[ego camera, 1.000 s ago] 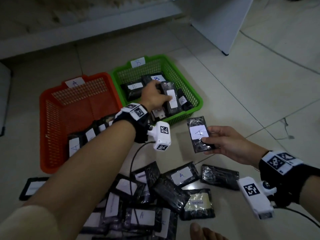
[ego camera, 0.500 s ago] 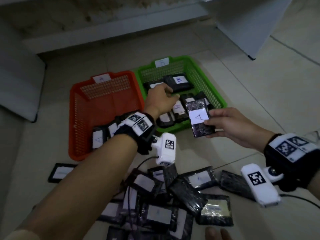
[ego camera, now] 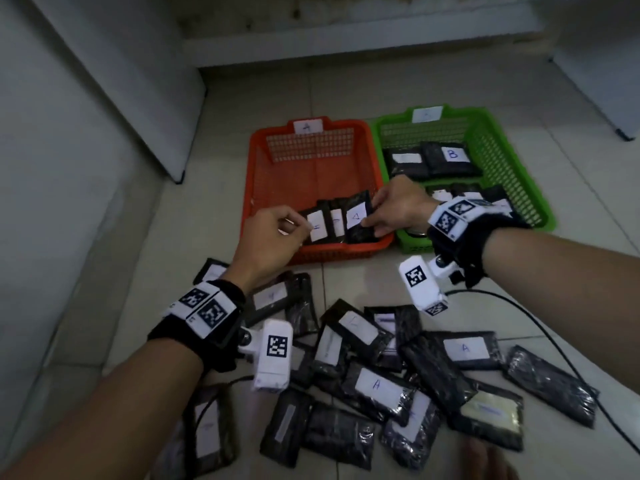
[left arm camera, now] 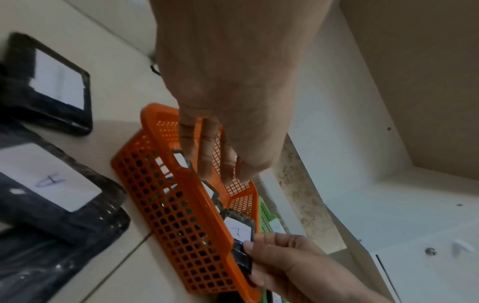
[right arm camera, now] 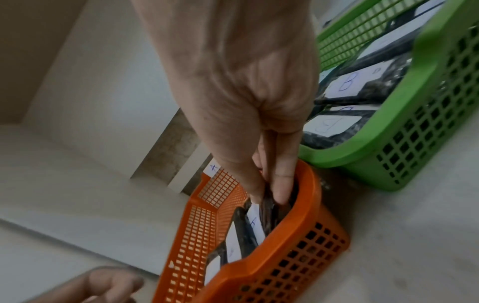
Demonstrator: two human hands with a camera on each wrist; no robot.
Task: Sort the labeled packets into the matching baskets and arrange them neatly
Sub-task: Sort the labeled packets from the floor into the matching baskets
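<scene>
Packet A is being pinched by right hand and lowered into orange basket, label up, beside row being steadied by left hand, fingers curled, probably for neat alignment.

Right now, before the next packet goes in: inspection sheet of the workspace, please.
Surface: tiled floor, pale.
Job's things: orange basket tagged A, row of A packets near its front wall; green basket holds B packets.
Clutter: loose packets piled on floor in front of the baskets.
Hands: right hand pinches A packet at the end of the row; left hand at the row's other end, grip unclear.
Cables: black cable from the right wrist camera.
Surroundings: white furniture panels, wall base.
</scene>
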